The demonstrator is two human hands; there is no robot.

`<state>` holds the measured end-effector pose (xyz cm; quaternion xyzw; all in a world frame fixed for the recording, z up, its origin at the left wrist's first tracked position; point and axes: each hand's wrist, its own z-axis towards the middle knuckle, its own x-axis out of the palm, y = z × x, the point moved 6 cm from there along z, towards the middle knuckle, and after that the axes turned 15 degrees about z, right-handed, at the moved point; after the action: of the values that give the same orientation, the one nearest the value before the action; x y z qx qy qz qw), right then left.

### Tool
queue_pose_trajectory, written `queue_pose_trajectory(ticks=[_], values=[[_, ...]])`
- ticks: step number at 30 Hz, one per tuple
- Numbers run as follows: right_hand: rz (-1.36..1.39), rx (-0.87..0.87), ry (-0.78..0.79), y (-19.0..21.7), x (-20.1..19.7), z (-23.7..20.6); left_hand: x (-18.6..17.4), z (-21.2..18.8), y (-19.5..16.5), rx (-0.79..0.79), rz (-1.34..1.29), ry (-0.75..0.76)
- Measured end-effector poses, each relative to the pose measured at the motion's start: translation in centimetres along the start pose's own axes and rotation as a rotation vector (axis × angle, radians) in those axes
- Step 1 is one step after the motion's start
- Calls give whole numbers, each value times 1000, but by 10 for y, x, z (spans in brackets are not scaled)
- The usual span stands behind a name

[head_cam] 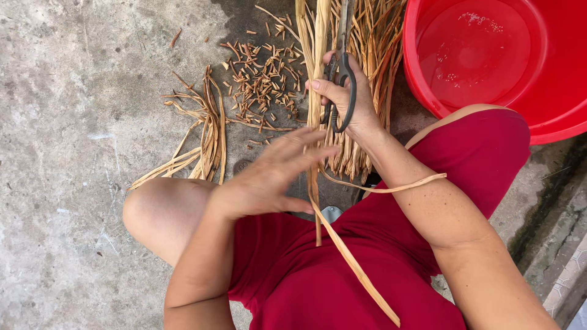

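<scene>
**Dry strips and scissors over a concrete floor**

The concrete floor [67, 122] is grey, rough and stained, darker and damp-looking toward the top middle. On it lies a loose bundle of tan strips [205, 131], then a scatter of short cut ends [263, 79]. The left hand [269, 177] is open, fingers spread, its grip released, touching a long dry strip [316, 91] that runs down across the red-clothed lap. The right hand [345, 101] has its grip clenched through the handles of dark scissors [342, 61], just beside that strip. Behind stands a sheaf of reeds [370, 43]. Far right sits a red basin [550, 104] holding water, beside a mossy kerb.
</scene>
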<state>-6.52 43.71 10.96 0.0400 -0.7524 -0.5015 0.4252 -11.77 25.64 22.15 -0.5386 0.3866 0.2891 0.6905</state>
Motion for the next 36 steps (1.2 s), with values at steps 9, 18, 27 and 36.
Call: queue_pose_trajectory(ticks=[9,18,27,36], values=[[-424,-176,243,-17,35,-26,-23,-33,121,-530,-719,-370],[-613,-51,494,-64,54,-67,-26,-3,145,-334,-1195,-714],[-738,-263,530,-10,56,-57,-27,-15,137,-427,-916,-762],[-964,-233,562,40,52,-47,-35,-22,126,-431,-1069,-650]])
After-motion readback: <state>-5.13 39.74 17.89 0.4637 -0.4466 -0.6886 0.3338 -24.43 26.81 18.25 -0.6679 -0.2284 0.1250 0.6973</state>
